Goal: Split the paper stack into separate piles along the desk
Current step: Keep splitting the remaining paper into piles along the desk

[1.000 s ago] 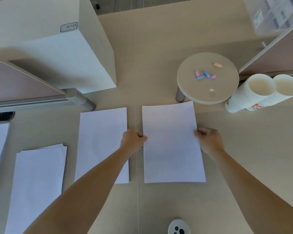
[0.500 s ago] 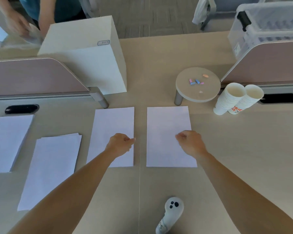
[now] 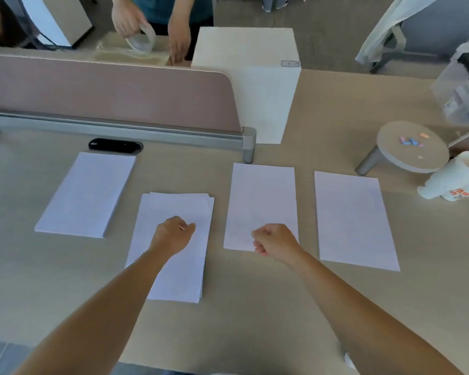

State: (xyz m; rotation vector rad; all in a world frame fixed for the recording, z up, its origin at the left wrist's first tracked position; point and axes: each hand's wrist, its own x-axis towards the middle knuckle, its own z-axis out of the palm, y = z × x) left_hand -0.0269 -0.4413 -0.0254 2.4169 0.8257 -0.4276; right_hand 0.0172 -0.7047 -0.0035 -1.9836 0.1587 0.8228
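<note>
Several piles of white paper lie in a row on the tan desk [image 3: 255, 307]. The far-left pile [image 3: 87, 193] is neat. Beside it lies a fanned stack [image 3: 182, 212], and my left hand [image 3: 173, 232] hovers over its middle with fingers curled shut, holding nothing. A third pile [image 3: 261, 198] lies right of that; my right hand [image 3: 275, 240] is a loose fist at its near edge. The rightmost pile [image 3: 354, 217] lies apart from both hands.
A pink divider panel [image 3: 106, 93] and a white box [image 3: 260, 90] stand behind the piles. A small round stool-like stand [image 3: 412, 150] with coloured bits and stacked paper cups [image 3: 450, 180] sit at the right. Another person's hands [image 3: 146, 25] work beyond the divider.
My view has swung left. Both hands left the rightmost pile and moved left; my left hand is now over the fanned stack, my right at the third pile.
</note>
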